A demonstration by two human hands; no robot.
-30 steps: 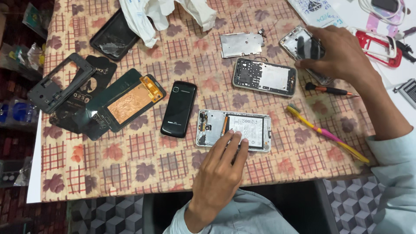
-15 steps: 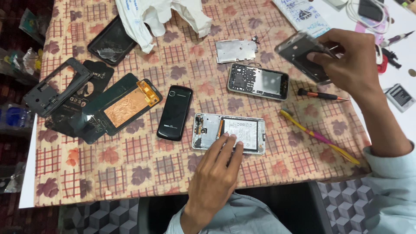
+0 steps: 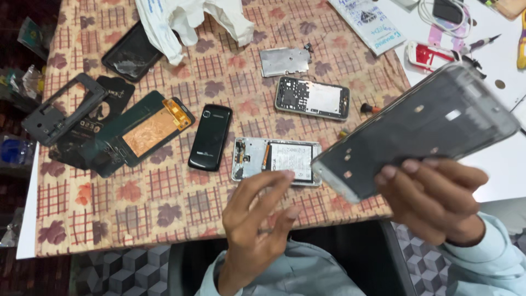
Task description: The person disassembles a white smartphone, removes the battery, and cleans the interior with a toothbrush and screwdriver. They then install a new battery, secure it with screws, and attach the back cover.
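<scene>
My right hand point(image 3: 433, 200) grips a grey phone frame point(image 3: 416, 129) by its lower edge and holds it up close to the camera, tilted, inner side facing me. My left hand point(image 3: 257, 219) hovers with its fingers apart just below an opened phone point(image 3: 274, 159) with a white battery lying on the patterned cloth point(image 3: 164, 203). It holds nothing. A second opened phone with its circuit board showing point(image 3: 312, 97) lies farther back, and a metal shield plate point(image 3: 284, 60) lies beyond it.
A black phone point(image 3: 211, 137) lies left of the opened one. Farther left lie a back cover with a copper coil point(image 3: 145, 131), a black frame point(image 3: 60, 109) and a cracked screen point(image 3: 131, 52). White plastic bag point(image 3: 186, 19) at the back. Red-and-white phone part point(image 3: 433, 55) at right.
My right hand has lifted the grey frame from the far right of the table up close to the camera. My left hand has come off the opened phone and drawn back.
</scene>
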